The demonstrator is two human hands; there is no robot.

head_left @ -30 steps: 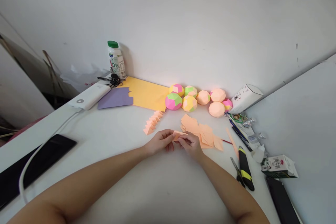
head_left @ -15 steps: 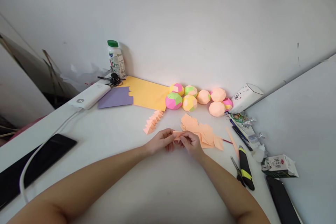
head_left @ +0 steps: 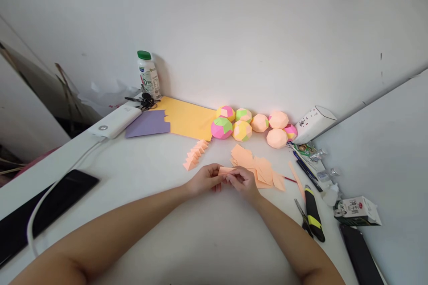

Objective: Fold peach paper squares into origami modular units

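Between my two hands is a small piece of peach paper (head_left: 227, 170), bent along its length. My left hand (head_left: 207, 178) pinches its left end with thumb and fingers. My right hand (head_left: 243, 181) grips the right end, thumb close to the left fingertips. Just beyond the right hand lies a loose pile of peach paper pieces (head_left: 261, 170). A row of folded peach paper pieces (head_left: 195, 155) stands to the upper left of my hands. Behind the pile sit several faceted paper balls (head_left: 242, 131) in pink, green, yellow and peach.
Yellow paper (head_left: 190, 118) and purple paper (head_left: 147, 124) lie at the back left, near a bottle (head_left: 149, 75), keys (head_left: 146, 100) and a white power bank (head_left: 117, 121). On the right are scissors (head_left: 303, 219), a black-and-yellow cutter (head_left: 314, 213), pens (head_left: 308, 175) and a milk carton (head_left: 357, 210). A tablet (head_left: 60, 202) lies left.
The peach paper has shifted slightly left and tilted in my fingers, and the right fingers have moved a little along it. Everything else stays put.
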